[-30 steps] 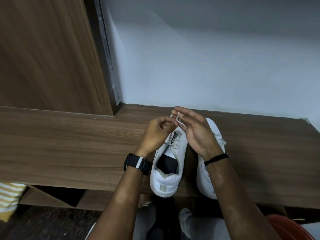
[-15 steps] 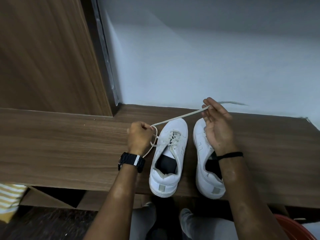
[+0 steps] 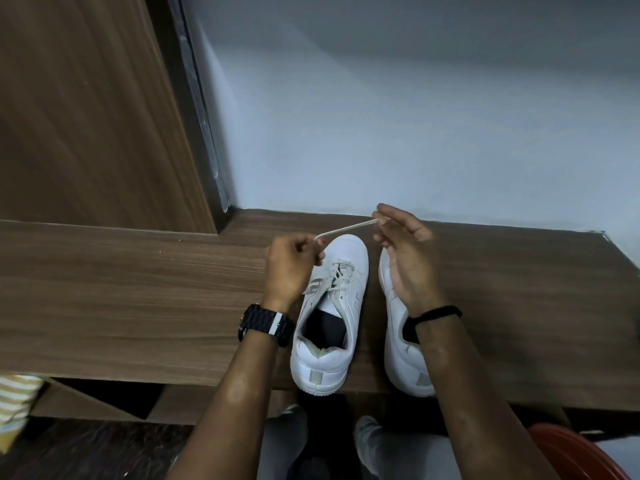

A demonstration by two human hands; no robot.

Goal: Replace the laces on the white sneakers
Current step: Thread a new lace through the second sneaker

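1. Since half a second back: the right hand (image 3: 407, 258) has come in closer to the left hand (image 3: 289, 268), so the span of off-white flat shoelace (image 3: 346, 229) stretched between them is shorter. The loop that hung below the left fist is gone from view.
2. Grip state: left hand clenched around one end of the lace, just left of the toe of the left white leather sneaker (image 3: 329, 317). Right hand pinches the other end between thumb and forefinger, other fingers loose, above the toe of the right white sneaker (image 3: 398, 327).
3. Step in hand, as I read it – pulling the lace through the left sneaker's eyelets. Keep the span taut and flat, no twist, and pull along the eyelet line so the shoe doesn't skid.
4. Room: brown wood-grain shelf (image 3: 138, 289) is open to the left of the left grip. Pale wall (image 3: 415, 133) sits just behind both grips, so pull sideways, not back.
5. Edge risk – both heels sit at the shelf's near edge; a hard tug toward the body could tip a shoe off.
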